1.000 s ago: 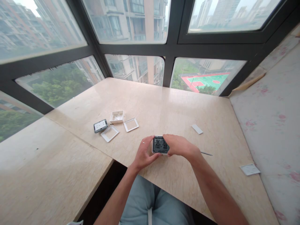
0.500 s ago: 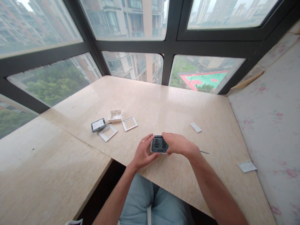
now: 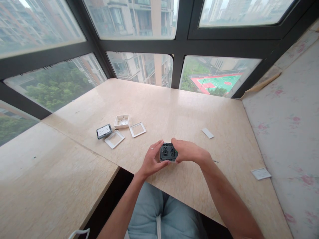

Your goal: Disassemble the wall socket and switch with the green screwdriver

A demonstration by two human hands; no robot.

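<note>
Between my hands, close to the table's front edge, is a wall switch module (image 3: 167, 152) with a dark face and a pale rim. My left hand (image 3: 152, 160) grips its left side, thumb along the near edge and fingers at the far corner. The right side is held by my right hand (image 3: 187, 151), whose thumb and fingers cover that end. Beneath my right wrist, the tip of a thin metal rod (image 3: 215, 161) sticks out; the rest of it is hidden.
On the left lie a socket module (image 3: 104, 131), an open white back box (image 3: 122, 121) and two white frames (image 3: 115, 139) (image 3: 137, 129). To the right are a white rocker plate (image 3: 207, 133) and, by the papered wall, another white plate (image 3: 261, 173). Windows border the stone table (image 3: 159, 106).
Both hands stay on the switch module, with only a slight shift of the fingers. The whole view has moved a little, and less of the metal rod shows.
</note>
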